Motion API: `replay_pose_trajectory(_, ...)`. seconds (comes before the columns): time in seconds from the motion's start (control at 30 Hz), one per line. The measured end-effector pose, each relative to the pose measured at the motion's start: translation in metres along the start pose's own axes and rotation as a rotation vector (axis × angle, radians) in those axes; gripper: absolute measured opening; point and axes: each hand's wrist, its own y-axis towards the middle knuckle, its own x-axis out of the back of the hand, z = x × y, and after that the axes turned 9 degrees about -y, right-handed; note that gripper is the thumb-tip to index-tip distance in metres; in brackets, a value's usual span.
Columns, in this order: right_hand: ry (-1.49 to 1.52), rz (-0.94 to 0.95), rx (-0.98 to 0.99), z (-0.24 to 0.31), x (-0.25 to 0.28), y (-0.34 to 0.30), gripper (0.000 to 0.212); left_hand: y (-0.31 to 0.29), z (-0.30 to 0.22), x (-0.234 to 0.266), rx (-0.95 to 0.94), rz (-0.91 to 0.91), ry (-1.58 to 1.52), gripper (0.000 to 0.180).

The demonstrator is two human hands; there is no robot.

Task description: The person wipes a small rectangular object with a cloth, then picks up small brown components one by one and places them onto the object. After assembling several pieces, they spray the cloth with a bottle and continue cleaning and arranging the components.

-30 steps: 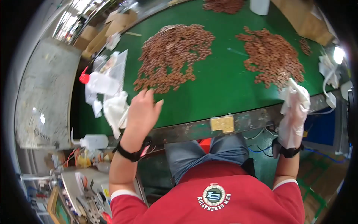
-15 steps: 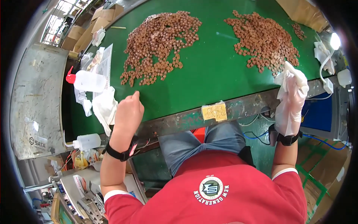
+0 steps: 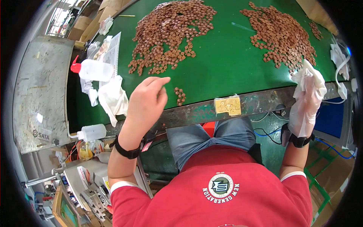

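Note:
My bare left hand [image 3: 148, 100] hovers over the near edge of the green tabletop [image 3: 223, 72]. Its index finger points right, and a gap separates it from the thumb; nothing shows between them. Just right of these fingers lies a small cluster of brown, nut-like pieces [image 3: 180, 96]. A large heap of the same pieces [image 3: 166, 34] spreads beyond that hand. On the right, my right hand [image 3: 308, 90] wears a loose, translucent white glove. Its fingertips are at the near edge of a second heap [image 3: 283, 36]; the glove hides how the fingers are bent.
At the left stand a red-topped squeeze bottle [image 3: 96, 70], crumpled white gloves [image 3: 113, 98] and a lower clear bottle [image 3: 92, 132]. A yellow block [image 3: 228, 105] sits on the table's front edge. A white cable [image 3: 337, 72] runs along the right side.
My left hand has moved right and its index finger has straightened. A small cluster of brown pieces now shows beside it. My right hand stays by its heap, while the whole view has shifted slightly.

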Motion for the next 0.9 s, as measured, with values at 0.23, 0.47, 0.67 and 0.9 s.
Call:
replay_pose_trajectory(0.23,0.015,-0.026,-0.031,-0.002,0.0,0.001,0.041,-0.002,0.001,-0.007,-0.258,0.208,0.143,0.038)
replay_pose_trajectory(0.47,0.035,-0.002,-0.042,-0.001,0.003,0.002,0.031,0.009,0.009,-0.006,-0.246,0.404,0.091,0.032)
replay_pose_trajectory(0.67,-0.167,0.075,0.109,0.004,0.008,0.006,0.04,0.011,0.023,0.001,-0.025,0.482,-0.008,0.019)
replay_pose_trajectory(0.9,-0.216,0.026,0.16,0.009,0.003,0.005,0.031,0.011,-0.002,0.006,0.208,0.358,-0.219,0.014)
